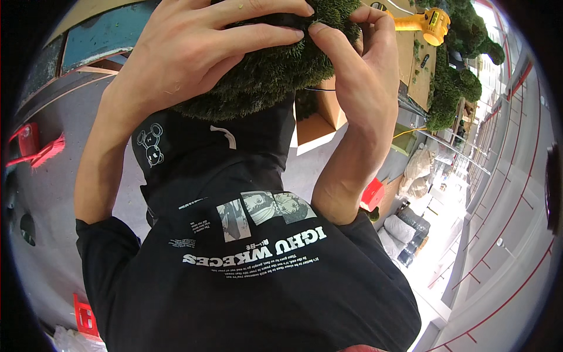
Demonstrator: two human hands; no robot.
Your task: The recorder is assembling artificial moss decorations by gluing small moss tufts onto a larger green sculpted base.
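A dense clump of dark green artificial-looking foliage (258, 82) sits in front of my body, partly cut off by the upper edge. My left hand (182, 56) lies over its left side, the fingers stretched and apart, two fingertips pressing into the leaves beside a dark gap. From the right, my right hand (369, 76) is closed at the clump's edge, thumb against the leaves and index finger bent. Whatever sits between those right fingers is mostly hidden by greenery. A thin dark wire (319, 89) runs from under the clump toward my right hand.
A yellow hot glue gun (431, 26) rests on a wooden worktop (417, 88) at the upper right, near more green foliage clumps (448, 97). An open cardboard box (316, 126) stands below. A red brush (47, 151) and red dustpan (26, 139) are at the left.
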